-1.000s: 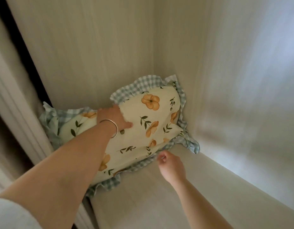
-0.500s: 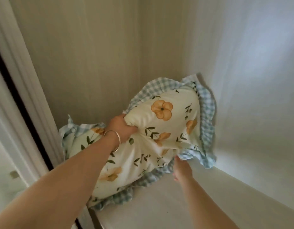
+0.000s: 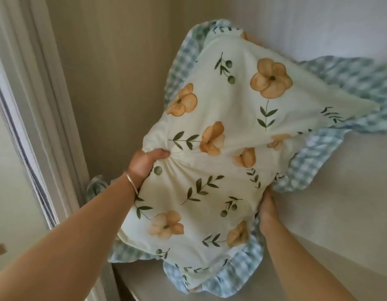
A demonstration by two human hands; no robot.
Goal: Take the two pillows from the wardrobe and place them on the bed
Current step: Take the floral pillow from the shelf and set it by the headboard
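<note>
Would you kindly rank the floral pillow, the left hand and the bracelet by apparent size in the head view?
1. Cream floral pillow with blue gingham frill, by far the largest.
2. Left hand, in a grip on the pillow.
3. Thin silver bracelet, smallest.

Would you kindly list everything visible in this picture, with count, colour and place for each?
pillow: one in full view, cream with orange flowers, green leaves and a blue checked frill, lifted off the shelf in the middle of the view
second pillow: only a blue checked frill corner shows, behind the left wrist
shelf: one, pale, lower right
wardrobe wall: beige, behind the pillow
door frame: white, along the left edge
bracelet: one, silver, on the left wrist
left hand: gripping a bunch of the pillow's left side
right hand: holding the pillow's lower right edge
</note>
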